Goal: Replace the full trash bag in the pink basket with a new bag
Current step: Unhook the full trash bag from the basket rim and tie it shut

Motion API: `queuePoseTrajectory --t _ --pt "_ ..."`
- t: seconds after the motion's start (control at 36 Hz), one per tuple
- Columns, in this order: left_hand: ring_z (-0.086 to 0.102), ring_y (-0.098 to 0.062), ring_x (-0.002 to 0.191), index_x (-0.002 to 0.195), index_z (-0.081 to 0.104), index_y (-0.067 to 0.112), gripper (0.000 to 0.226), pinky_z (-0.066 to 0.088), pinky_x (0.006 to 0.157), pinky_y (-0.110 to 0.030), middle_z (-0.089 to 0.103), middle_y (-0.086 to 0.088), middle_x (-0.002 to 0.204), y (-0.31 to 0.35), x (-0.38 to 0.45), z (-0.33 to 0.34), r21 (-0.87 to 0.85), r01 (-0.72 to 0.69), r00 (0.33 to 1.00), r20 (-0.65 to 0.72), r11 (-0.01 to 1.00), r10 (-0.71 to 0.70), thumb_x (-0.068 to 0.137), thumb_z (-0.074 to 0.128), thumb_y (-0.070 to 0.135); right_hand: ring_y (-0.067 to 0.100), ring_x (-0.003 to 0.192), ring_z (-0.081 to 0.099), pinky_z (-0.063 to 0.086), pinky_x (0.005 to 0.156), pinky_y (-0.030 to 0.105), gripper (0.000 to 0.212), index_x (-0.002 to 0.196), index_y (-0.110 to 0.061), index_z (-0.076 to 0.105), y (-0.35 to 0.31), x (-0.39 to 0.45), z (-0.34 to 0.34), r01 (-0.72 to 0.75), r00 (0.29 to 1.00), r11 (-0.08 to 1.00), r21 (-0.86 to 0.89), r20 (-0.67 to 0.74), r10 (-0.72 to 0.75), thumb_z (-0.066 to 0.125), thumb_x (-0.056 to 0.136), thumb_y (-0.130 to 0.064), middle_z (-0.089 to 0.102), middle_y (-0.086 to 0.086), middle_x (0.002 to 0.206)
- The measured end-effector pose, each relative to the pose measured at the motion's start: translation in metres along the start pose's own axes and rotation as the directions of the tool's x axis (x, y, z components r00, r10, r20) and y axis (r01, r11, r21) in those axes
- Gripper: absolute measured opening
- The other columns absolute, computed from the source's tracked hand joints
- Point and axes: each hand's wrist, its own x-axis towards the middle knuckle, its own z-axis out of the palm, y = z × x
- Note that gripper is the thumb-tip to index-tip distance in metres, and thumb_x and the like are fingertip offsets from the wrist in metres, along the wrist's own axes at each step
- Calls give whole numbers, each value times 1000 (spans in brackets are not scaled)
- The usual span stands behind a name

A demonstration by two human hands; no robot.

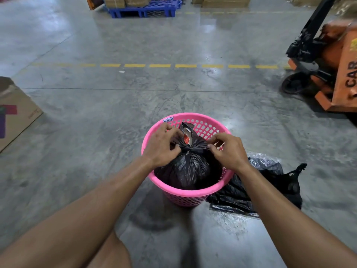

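A pink perforated basket (190, 194) stands on the concrete floor in front of me. Inside it sits a full black trash bag (190, 167), its top gathered into a knot at the middle. My left hand (161, 146) pinches the bag's left ear beside the knot. On the other side, my right hand (229, 149) grips the right ear. Some orange and white rubbish shows through a gap above the knot. A flat, empty black bag (270, 188) lies on the floor just right of the basket.
An orange pallet jack (328, 60) stands at the right, a cardboard box (15, 113) at the left edge. A blue pallet (144, 9) with boxes sits far back. A dashed yellow line (160, 65) crosses the floor. Crumpled clear plastic (260, 158) lies behind the empty bag.
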Motion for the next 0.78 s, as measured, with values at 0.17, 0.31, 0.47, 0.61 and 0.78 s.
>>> queuePoseTrajectory --t 0.17,0.31,0.47,0.61,0.78 --pt "47 -26 115 128 61 32 58 39 102 -45 53 -1 119 16 4 16 341 -78 949 313 937 -35 74 62 53 33 103 62 56 83 48 46 131 -19 54 27 0 -11 -227 961 961 -156 -196 195 61 92 -41 55 12 121" --pt "47 -28 122 121 61 23 37 35 103 -47 60 -4 124 33 17 24 527 -134 933 352 839 -71 86 61 35 35 93 66 58 80 49 44 138 -16 40 45 -7 -3 -255 967 960 -117 -10 256 53 99 -33 64 17 119" --pt "47 -34 120 120 60 18 39 37 101 -48 55 -11 120 38 20 16 363 67 954 251 930 -167 84 56 33 37 101 66 51 82 44 40 139 -15 46 48 -17 6 -250 965 968 -28 -88 247 51 99 -19 68 16 120" --pt "51 -31 108 114 57 18 36 44 94 -46 51 -8 112 56 25 -1 200 208 972 64 958 -224 79 54 25 40 101 65 51 81 46 39 137 -19 46 51 -17 4 -258 964 966 -35 -70 255 49 98 -22 67 16 122" --pt "51 -23 100 112 61 13 26 37 89 -30 46 -2 106 86 47 -41 55 287 953 -118 956 -279 86 63 12 41 97 65 51 81 47 34 131 -22 44 61 -19 5 -245 968 969 -21 -63 244 49 97 -23 67 16 117"
